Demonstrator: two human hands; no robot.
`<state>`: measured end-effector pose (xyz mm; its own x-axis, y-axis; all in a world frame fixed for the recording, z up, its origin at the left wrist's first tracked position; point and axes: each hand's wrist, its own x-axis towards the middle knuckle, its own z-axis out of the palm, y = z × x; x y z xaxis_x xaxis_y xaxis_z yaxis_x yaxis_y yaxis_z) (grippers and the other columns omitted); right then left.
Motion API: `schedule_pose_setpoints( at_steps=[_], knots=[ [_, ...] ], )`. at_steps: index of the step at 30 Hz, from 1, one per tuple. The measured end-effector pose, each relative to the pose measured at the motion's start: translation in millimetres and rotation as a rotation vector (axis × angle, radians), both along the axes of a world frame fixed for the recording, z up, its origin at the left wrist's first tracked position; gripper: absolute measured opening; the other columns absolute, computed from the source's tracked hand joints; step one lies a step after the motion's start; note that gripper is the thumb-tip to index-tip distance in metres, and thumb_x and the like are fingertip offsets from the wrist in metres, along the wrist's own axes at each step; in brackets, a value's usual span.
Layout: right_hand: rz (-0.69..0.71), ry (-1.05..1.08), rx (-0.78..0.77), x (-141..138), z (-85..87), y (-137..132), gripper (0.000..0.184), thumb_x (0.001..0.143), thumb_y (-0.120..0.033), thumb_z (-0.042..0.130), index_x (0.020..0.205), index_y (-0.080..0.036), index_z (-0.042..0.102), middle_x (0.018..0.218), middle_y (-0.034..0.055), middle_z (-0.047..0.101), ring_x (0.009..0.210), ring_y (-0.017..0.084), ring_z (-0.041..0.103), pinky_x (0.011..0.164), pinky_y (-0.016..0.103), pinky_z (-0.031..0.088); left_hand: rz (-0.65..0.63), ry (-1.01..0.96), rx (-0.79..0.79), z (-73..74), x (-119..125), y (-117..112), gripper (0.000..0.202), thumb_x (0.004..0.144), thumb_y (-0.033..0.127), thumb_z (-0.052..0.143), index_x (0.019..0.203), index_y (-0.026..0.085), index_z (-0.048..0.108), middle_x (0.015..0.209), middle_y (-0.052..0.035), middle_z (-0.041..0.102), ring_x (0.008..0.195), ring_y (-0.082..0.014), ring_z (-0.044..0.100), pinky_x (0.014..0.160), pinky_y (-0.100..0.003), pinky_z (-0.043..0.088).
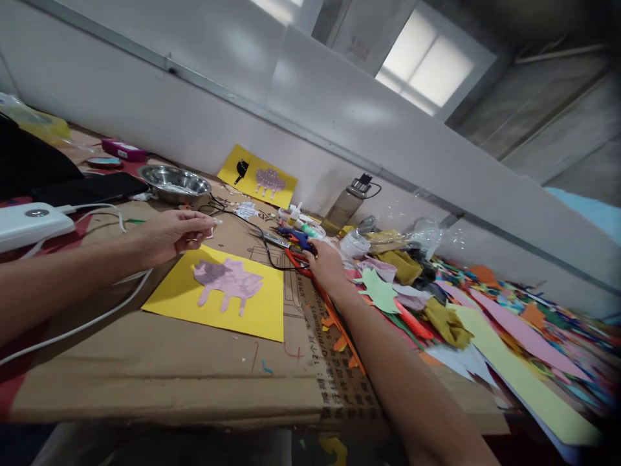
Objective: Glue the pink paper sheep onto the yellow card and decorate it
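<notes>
My left hand (169,236) is closed in a pinch on a small white piece (217,222), too small to name surely, above the far left corner of a yellow card (262,327). On that card lies a purple cut-out shape (228,278) with a spiky upper edge and several leg-like strips below. Further right, my right hand (330,262) is wrapped round a blue glue gun (301,239) with a black cord. A second yellow card (250,175) leans on the back wall, bearing a dotted purple shape and a black shape.
Behind my left hand stands a metal bowl (198,188) with white bits in it. A grey bottle (344,207) is by the wall. Coloured paper and felt scraps (402,265) crowd the right side. A white power bank (36,226) trails a white cable at left.
</notes>
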<state>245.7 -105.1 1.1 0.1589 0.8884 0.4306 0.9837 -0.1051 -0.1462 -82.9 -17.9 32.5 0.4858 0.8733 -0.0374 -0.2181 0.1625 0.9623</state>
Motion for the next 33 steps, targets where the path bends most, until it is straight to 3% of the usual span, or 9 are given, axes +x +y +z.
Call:
schedule_pose_setpoints(
  at_steps=[10,14,19,24,28,33],
  knots=[
    [-0.031,-0.015,-0.045,-9.2,3.2,0.4,0.013,0.087,-0.018,0.054,0.091,-0.017,0.067,0.094,0.0121,0.07,0.092,0.025,0.061,0.086,0.036,0.043,-0.031,0.019,0.055,-0.9,-0.8,0.3,0.018,0.065,0.027,0.078,0.065,0.013,0.067,0.064,-0.0023,0.053,0.055,-0.0064,0.04,0.044,-0.016,0.029],
    [-0.038,0.007,-0.024,-9.8,6.8,-6.8,0.018,0.087,-0.019,0.053,0.1,-0.019,0.067,0.102,0.0099,0.071,0.097,0.023,0.062,0.088,0.035,0.044,-0.036,0.021,0.037,1.8,-0.5,-0.1,0.014,0.067,0.024,0.076,0.065,0.014,0.067,0.065,-0.0031,0.055,0.055,-0.0063,0.039,0.045,-0.016,0.03],
    [-0.152,0.009,0.048,25.8,23.0,-61.6,0.03,0.091,-0.027,0.046,0.113,-0.017,0.064,0.112,0.0112,0.069,0.1,0.022,0.062,0.092,0.036,0.044,-0.002,-0.002,0.031,2.3,-0.9,2.0,0.01,0.068,0.02,0.074,0.066,0.013,0.067,0.065,-0.0042,0.057,0.055,-0.0069,0.04,0.045,-0.015,0.03],
    [-0.442,-0.021,0.015,92.7,37.2,-145.5,0.029,0.088,-0.025,0.044,0.096,-0.016,0.07,0.099,0.0134,0.072,0.093,0.025,0.064,0.085,0.038,0.045,0.003,-0.006,0.045,-2.6,-1.6,8.9,0.01,0.071,0.018,0.072,0.078,0.01,0.07,0.07,-0.0051,0.06,0.057,-0.0062,0.042,0.047,-0.014,0.033],
    [-0.539,-0.034,-0.109,125.5,21.9,-185.1,0.023,0.082,-0.023,0.052,0.088,-0.014,0.073,0.089,0.0149,0.073,0.084,0.027,0.066,0.075,0.038,0.047,-0.033,-0.013,0.081,-2.4,-1.8,10.0,0.012,0.074,0.019,0.07,0.079,0.009,0.07,0.071,-0.005,0.059,0.059,-0.0059,0.044,0.047,-0.014,0.033],
    [-0.49,-0.069,-0.169,138.3,-3.1,-189.2,0.024,0.074,-0.019,0.06,0.095,-0.016,0.072,0.091,0.0125,0.072,0.088,0.026,0.066,0.08,0.037,0.047,0.002,0.003,0.052,2.5,-2.0,4.5,0.006,0.074,0.016,0.07,0.075,0.011,0.068,0.067,-0.0033,0.059,0.055,-0.0058,0.044,0.047,-0.016,0.033]
  ],
)
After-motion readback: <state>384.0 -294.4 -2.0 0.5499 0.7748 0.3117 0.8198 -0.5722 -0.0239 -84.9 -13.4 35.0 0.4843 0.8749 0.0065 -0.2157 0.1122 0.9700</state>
